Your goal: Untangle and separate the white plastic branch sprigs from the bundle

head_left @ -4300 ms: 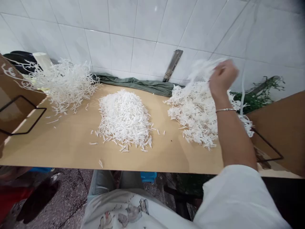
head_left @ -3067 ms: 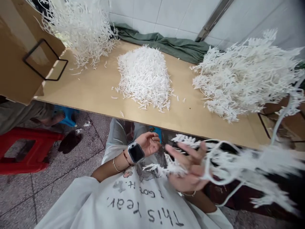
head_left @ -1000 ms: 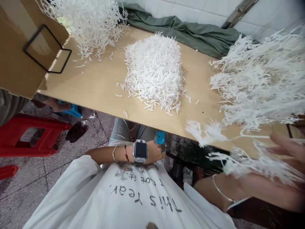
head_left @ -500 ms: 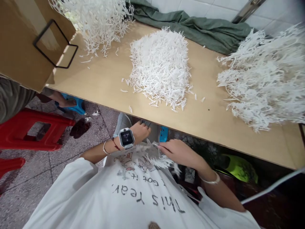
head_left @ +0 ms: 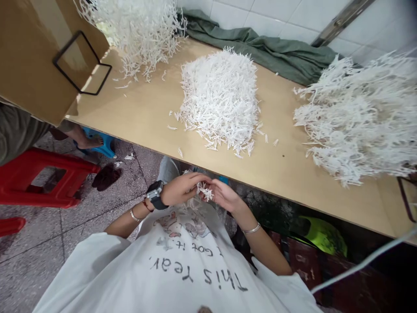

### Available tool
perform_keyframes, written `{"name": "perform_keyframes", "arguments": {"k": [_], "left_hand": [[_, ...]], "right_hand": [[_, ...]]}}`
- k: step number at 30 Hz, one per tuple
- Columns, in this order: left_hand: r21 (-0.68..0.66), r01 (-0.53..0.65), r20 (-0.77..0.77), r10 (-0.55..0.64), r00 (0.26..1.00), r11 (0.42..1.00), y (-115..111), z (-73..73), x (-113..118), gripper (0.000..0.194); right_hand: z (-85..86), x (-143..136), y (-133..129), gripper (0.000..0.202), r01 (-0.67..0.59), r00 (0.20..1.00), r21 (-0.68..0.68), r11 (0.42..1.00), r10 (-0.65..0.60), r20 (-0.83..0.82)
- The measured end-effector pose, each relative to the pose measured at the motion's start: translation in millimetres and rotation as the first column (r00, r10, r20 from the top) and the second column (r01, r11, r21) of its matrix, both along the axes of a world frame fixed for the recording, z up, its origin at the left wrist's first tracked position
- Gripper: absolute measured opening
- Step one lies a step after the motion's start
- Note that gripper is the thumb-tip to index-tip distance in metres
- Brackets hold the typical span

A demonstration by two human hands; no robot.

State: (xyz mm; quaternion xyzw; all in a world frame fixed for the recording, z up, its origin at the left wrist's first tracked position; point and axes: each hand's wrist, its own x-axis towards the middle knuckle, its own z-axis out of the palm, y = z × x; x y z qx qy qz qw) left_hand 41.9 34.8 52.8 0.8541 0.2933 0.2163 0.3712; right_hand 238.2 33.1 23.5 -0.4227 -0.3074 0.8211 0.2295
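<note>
My left hand (head_left: 184, 188), with a watch on its wrist, is curled over a small bunch of white branched sprigs (head_left: 205, 191) in front of my shirt. From the other side my right hand (head_left: 224, 194) closes round the same bunch, and the fingertips of both hands meet above it. Part of the bunch is hidden by the fingers. Beyond my hands, on the tabletop (head_left: 143, 117), lies a dense heap of short white sprigs (head_left: 221, 100). A larger tangle of white branched strands (head_left: 361, 121) is at the right, and another tangle (head_left: 140, 34) is at the back left.
A cardboard sheet (head_left: 35, 56) and a black wire frame (head_left: 83, 63) stand at the table's left end. Green cloth (head_left: 260, 50) runs along the tiled wall. Below are a red stool (head_left: 42, 178), another person's foot (head_left: 87, 141) and a white cable (head_left: 361, 263).
My right hand has moved left and my left hand slightly right, so they now meet round the bunch. The long white piece that hung below my right hand is no longer seen there.
</note>
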Motion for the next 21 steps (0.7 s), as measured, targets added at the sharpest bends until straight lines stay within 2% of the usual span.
{"name": "perform_keyframes", "arguments": {"k": [3,5,8,10,11,13,15,18,21], "left_hand": [[-0.079,0.043,0.125,-0.033,0.992,0.996,4.6,-5.1,-7.7,0.046],[-0.12,0.025,0.196,-0.002,0.981,0.993,6.8,-9.8,-8.9,0.033],[-0.243,-0.164,0.266,0.228,0.936,0.956,7.2,-16.1,-7.2,0.025],[-0.333,-0.268,0.258,0.36,0.896,0.904,5.0,-16.8,-5.5,0.028],[-0.37,-0.29,0.247,0.395,0.885,0.882,3.1,-15.6,-4.6,0.03],[-0.421,-0.294,0.225,0.412,0.883,0.858,-2.0,-10.6,-3.0,0.033],[-0.454,-0.288,0.22,0.42,0.881,0.843,-8.0,-3.0,-1.2,0.036],[-0.496,-0.248,0.269,0.419,0.867,0.832,-15.5,9.5,2.5,0.039],[-0.505,-0.204,0.324,0.404,0.855,0.838,-19.1,18.2,6.7,0.038]], "right_hand": [[12.0,1.1,1.2,0.017,-0.018,0.997,-0.024,1.0,0.016,-0.077],[17.8,2.2,1.1,0.017,-0.006,0.993,-0.025,1.0,0.003,-0.115],[22.5,5.7,-1.2,0.03,-0.004,0.985,0.037,0.999,0.011,-0.172],[24.6,8.6,-4.8,0.045,-0.051,0.986,0.192,0.98,0.08,-0.147],[26.0,9.8,-7.1,0.048,-0.076,0.991,0.299,0.951,0.105,-0.083],[30.9,10.9,-12.1,0.042,-0.113,0.99,0.505,0.856,0.057,0.125],[38.7,9.7,-15.8,0.031,-0.143,0.95,0.662,0.736,-0.085,0.3],[53.0,4.9,-15.6,0.034,-0.189,0.877,0.814,0.549,-0.279,0.392],[63.2,-1.1,-9.6,0.036,-0.28,0.857,0.875,0.396,-0.309,0.414]]}}
